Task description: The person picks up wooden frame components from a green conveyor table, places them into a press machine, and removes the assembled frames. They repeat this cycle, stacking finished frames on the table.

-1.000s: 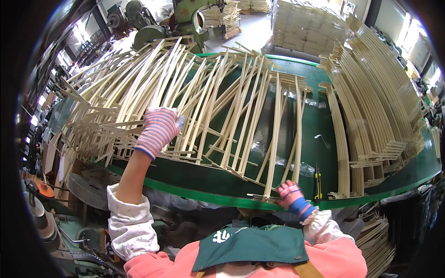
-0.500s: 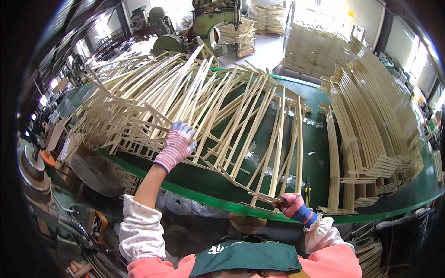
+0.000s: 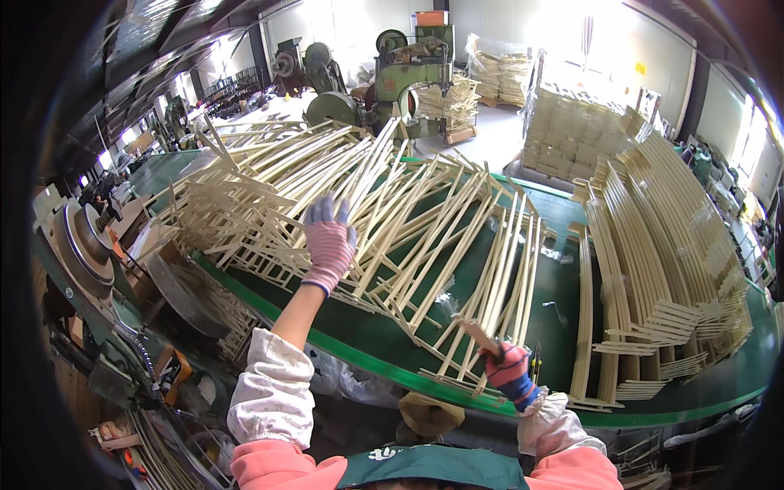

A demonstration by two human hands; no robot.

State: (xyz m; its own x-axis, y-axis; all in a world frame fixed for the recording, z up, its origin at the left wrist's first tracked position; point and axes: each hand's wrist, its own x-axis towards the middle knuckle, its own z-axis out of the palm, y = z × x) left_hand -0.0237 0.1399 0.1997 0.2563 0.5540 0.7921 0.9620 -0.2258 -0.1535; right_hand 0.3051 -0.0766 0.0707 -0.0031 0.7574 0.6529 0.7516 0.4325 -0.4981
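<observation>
My left hand (image 3: pixel 328 251), in a pink-striped glove with grey fingertips, is over the loose pile of pale wooden slat frames (image 3: pixel 237 192). Its fingers are stretched out and the thumb stands apart, with nothing seen gripped. My right hand (image 3: pixel 510 374), in a red and blue glove, is closed round a short-looking flat wooden strip (image 3: pixel 475 331) that points up and left. Whether that strip belongs to a longer frame is hidden. Just beneath it lie the near ends of several slat frames (image 3: pixel 465 377), beside the table's front edge.
The green table (image 3: pixel 551 306) has a curved front rim. Neatly stacked slat frames (image 3: pixel 645 278) fill its right side, near a yellow-handled tool (image 3: pixel 536 361). A machine with a round wheel (image 3: pixel 82 249) stands at left; green presses (image 3: pixel 408 86) and a wrapped stack (image 3: pixel 563 135) stand behind.
My right hand has risen from the frame ends at the table edge, and a strip now sticks up from it. My left hand's fingers have straightened. The whole view has shifted.
</observation>
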